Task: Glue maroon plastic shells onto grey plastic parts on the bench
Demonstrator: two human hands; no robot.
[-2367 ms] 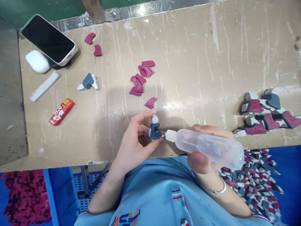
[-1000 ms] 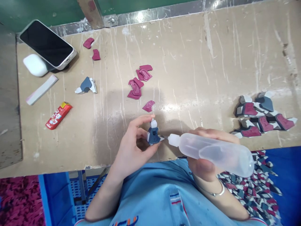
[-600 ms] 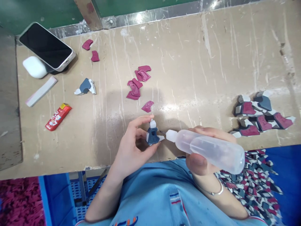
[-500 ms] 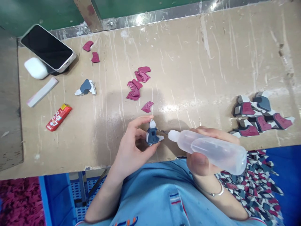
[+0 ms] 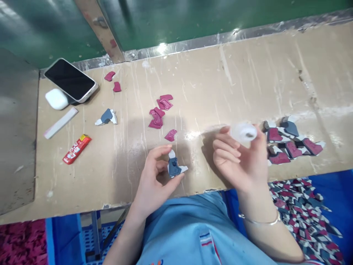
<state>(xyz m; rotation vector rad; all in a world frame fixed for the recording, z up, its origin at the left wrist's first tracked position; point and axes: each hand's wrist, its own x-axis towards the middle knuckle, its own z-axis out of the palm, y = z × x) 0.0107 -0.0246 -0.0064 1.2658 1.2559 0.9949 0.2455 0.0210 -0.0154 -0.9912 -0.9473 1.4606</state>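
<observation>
Between the thumb and fingers of my left hand (image 5: 154, 180) is a small dark-blue and white plastic part (image 5: 174, 167), held near the table's front edge. My right hand (image 5: 242, 158) is raised to the right, closed around a translucent squeeze bottle (image 5: 242, 132) that is smeared by motion. The bottle now points roughly toward the camera, apart from the part. A single maroon piece (image 5: 171, 135) lies just beyond my left hand, and a cluster of maroon pieces (image 5: 156, 117) lies farther back.
Right of my right hand sit several assembled parts (image 5: 292, 141). On the left are a phone (image 5: 70, 79), a white case (image 5: 56, 99), a pale strip (image 5: 61, 123), a red packet (image 5: 77, 149) and another blue-white part (image 5: 107, 116). Below the table is a bin of assembled parts (image 5: 300, 217).
My right hand has lifted the bottle away from the blue-white part, up and to the right, and turned it. My left hand keeps its hold. The camera view has shifted.
</observation>
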